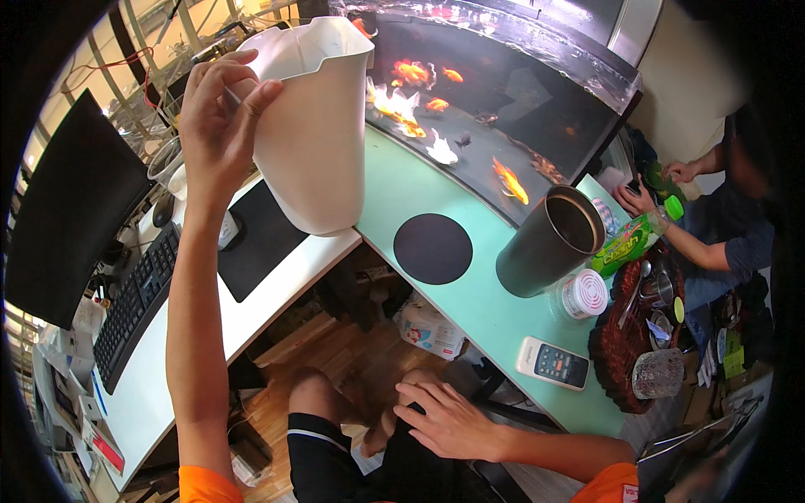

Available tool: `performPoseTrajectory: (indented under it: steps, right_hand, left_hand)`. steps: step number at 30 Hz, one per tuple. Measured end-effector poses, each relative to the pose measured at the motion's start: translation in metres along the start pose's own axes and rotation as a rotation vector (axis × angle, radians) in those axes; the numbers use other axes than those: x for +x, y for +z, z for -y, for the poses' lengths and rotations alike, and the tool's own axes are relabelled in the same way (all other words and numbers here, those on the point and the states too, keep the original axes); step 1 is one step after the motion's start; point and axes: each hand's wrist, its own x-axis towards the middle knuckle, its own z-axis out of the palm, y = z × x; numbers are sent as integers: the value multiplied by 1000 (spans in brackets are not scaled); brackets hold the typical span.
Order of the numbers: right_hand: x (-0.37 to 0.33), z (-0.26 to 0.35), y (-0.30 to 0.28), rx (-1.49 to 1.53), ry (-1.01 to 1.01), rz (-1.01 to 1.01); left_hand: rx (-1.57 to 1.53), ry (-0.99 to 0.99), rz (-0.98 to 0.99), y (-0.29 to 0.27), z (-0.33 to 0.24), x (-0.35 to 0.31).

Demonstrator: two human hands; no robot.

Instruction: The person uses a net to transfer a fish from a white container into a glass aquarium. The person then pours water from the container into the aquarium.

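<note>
My left hand (216,126) is raised and grips the rim of a tall white plastic jug (314,126), holding it up in the air over the edge of the white desk (168,369). The jug's open mouth tilts toward the curved fish tank (503,109), where several orange and white goldfish swim. My right hand (449,419) rests flat on my thigh, fingers spread, holding nothing. I am seated, with black shorts and a bare knee below.
A mint-green counter (470,310) carries a black round mat (433,248), a dark metal cup (549,241), a round lidded container (584,293), a green bottle (633,237) and a remote (553,363). A keyboard (134,306) and monitor (71,210) stand left. Another person (713,226) sits right.
</note>
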Motion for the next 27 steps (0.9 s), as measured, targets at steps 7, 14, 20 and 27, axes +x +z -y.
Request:
performPoseTrajectory:
  steps: [7, 14, 20, 27]
  right_hand:
    - [-1, 0, 1, 1, 2, 9]
    - [-1, 1, 3, -1, -11, 12]
    - [-2, 1, 5, 10, -15, 33]
    - [-2, 2, 4, 14, -22, 80]
  left_hand:
    - [-64, -37, -25, 0, 0, -3]
    - [-13, -19, -46, 1, 3, -4]
    - [-28, -7, -62, 3, 5, -6]
    - [385, 177, -250, 8, 1, -19]
